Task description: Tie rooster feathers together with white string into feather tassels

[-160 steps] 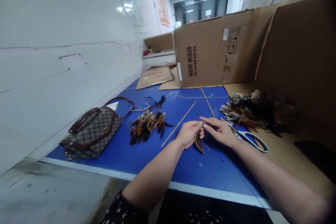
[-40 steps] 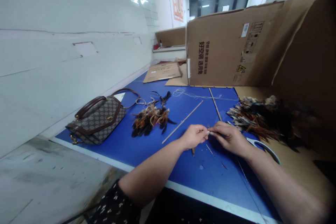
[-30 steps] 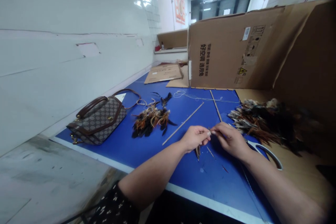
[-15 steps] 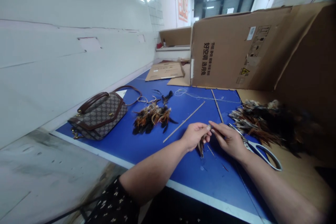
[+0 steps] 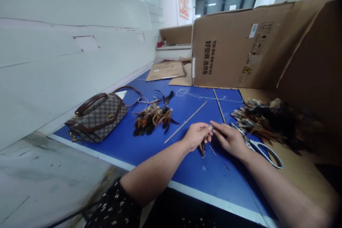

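My left hand (image 5: 198, 136) is closed in a pinch on a small bunch of brown feathers (image 5: 202, 148), whose dark tips hang below the fingers. Against it, my right hand (image 5: 232, 140) pinches at the top of the same bunch with thumb and forefinger; the feather bases are mostly hidden between the fingertips. Scissors with pale handles (image 5: 267, 154) lie partly under the right hand and wrist. A heap of brown, black and cream feathers (image 5: 256, 119) is at the right. Another feather pile (image 5: 152, 117) lies to the left of the hands on the blue table (image 5: 149, 149).
A patterned handbag (image 5: 100, 117) stands at the left by the wall. Two thin strips lie on the table, one a wooden-looking stick (image 5: 185, 122). Loose white string (image 5: 197, 95) curls farther back. A big cardboard box (image 5: 227, 50) and flat cardboard (image 5: 165, 70) are behind.
The whole view has shifted slightly. Both hands stay together at the feather bunch, with only small finger movement.
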### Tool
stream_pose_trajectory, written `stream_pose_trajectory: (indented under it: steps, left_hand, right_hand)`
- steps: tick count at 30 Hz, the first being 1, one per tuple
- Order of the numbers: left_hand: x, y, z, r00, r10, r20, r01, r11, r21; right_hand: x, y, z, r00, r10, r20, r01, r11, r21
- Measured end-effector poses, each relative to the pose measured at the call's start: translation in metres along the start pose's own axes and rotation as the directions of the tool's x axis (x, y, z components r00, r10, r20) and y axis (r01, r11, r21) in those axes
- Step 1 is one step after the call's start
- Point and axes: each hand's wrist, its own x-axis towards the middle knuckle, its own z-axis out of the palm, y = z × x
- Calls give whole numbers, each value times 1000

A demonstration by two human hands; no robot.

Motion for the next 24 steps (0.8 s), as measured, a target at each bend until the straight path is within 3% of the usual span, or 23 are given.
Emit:
stream_pose_trajectory:
  steps: [6,11,17,24]
  left_hand:
    - [4,-3,-4,994,66,-92,-63,998,32]
    - [5,-5,-5,988,85,-126,-71,991,110]
    - [4,-4,-3,985,99,-145,-81,989,123]
    - [12,2,-13,936,159,-315,-173,985,-17]
  right_hand:
    - [1,-4,-5,996,67,-52,-69,997,-41]
    - [5,-12,-11,997,74,-31,-77,993,-89]
    - [7,-10,-13,979,195,62,-180,965,-188]
    - [8,18,-24,947,303,-108,-320,851,-417]
